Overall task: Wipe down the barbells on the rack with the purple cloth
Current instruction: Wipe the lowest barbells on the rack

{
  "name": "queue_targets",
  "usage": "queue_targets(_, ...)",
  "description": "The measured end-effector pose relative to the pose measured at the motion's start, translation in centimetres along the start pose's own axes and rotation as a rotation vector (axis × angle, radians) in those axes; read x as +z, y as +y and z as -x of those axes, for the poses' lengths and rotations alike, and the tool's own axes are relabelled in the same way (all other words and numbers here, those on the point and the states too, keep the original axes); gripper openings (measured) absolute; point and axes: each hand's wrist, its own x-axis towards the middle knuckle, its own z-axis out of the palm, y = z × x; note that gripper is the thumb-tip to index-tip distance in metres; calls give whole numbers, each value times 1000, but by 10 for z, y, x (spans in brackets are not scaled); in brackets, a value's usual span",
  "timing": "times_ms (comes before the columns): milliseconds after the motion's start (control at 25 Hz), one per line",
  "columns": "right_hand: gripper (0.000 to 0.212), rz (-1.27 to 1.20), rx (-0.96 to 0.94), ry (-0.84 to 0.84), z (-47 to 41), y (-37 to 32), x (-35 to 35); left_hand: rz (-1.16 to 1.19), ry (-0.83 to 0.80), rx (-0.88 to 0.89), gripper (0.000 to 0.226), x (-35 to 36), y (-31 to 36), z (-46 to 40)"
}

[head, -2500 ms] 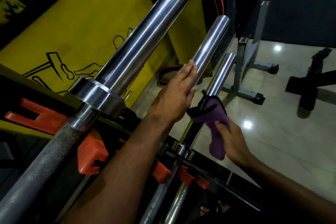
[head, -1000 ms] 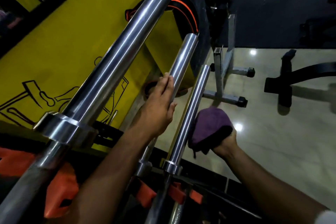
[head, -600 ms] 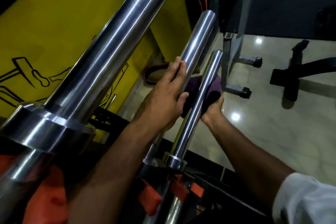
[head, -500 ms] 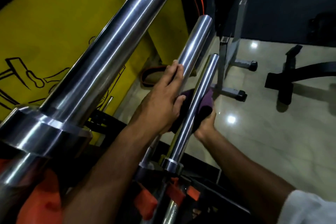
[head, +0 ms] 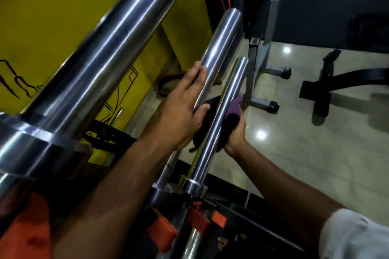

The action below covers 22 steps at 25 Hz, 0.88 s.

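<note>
far left, a yellow wall (head: 52,17) with black line drawings runs close behind the bars, so there is little room on that side. in front of it the big bar (head: 101,52), a thick polished steel sleeve with a wide collar, slants up out of the top edge; its lower end is cut off at the left edge. below sit orange rack hooks (head: 162,235), blurred and partly behind the forearm. the left hand (head: 181,109) lies with straight fingers along the middle bar (head: 219,52), thumb tucked under it, pressing rather than clenching. that sleeve is smooth, round and bright, its flat end free in the air. just right of it the thin bar (head: 223,109) runs parallel, a narrow gap between the two, ending in a small collar by the rack. the cloth (head: 234,106), purple and soft, is wrapped round the underside of the thin bar about midway; much of it is in shadow behind the steel. the right hand (head: 235,134) grips the cloth from below, fingers hidden behind cloth and bar. a white sleeve (head: 353,235) shows at the lower right corner. to the right the pale glossy floor (head: 315,153) lies open, with a grey stand (head: 261,48) and a black bench base (head: 328,88) further off, dark and hard to read
</note>
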Motion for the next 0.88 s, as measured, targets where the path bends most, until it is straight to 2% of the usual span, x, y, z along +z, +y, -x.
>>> queue_targets(160,58,-3,-24,-98,18,6,-31,-15,8,-19,75,-2,2,1)
queue_targets(280,56,-82,-45,-71,43,27,-25,-45,13,-22,76,2,-1,1)
queue_targets(440,74,-80,12,68,42,39,11,-63,3,-34,75,3,1,3)
queue_targets(560,64,-49,47,135,63,88,-1,-73,23,-25,74,0,2,2)
queue_targets(600,57,1,26,101,77,99,-6,-76,18,-24,74,0,2,2)
queue_targets(680,52,38,33,67,82,94,-5,-81,18,-26,74,-1,1,4)
queue_targets(760,58,35,-17,126,56,70,-1,-93,24,-19,74,-1,4,3)
queue_targets(880,68,263,-120,206,39,48,7,-147,27,-27,74,-1,6,4)
